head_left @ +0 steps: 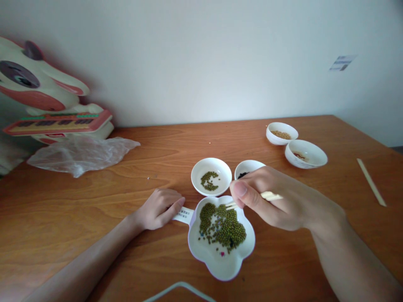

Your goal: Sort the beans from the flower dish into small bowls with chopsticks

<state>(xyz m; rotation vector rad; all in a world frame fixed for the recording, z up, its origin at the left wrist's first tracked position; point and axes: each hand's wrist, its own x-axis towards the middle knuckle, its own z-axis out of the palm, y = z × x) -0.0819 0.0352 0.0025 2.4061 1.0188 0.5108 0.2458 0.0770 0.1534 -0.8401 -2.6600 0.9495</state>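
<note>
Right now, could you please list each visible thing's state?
Right hand: holding chopsticks
Left hand: curled, touching labelled strip
Dish: upright, partly filled
Left bowl: upright, partly filled
Middle bowl: partly hidden
Rear bowl: partly filled
Right bowl: little inside
Bag: crumpled
Toy: upright
Stick: lying flat

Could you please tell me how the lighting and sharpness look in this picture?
Head view: the wall is brightest around its middle and dimmer at upper left; head view: print on the wall label is too soft to read; head view: the beans in the dish come out clearer.
</note>
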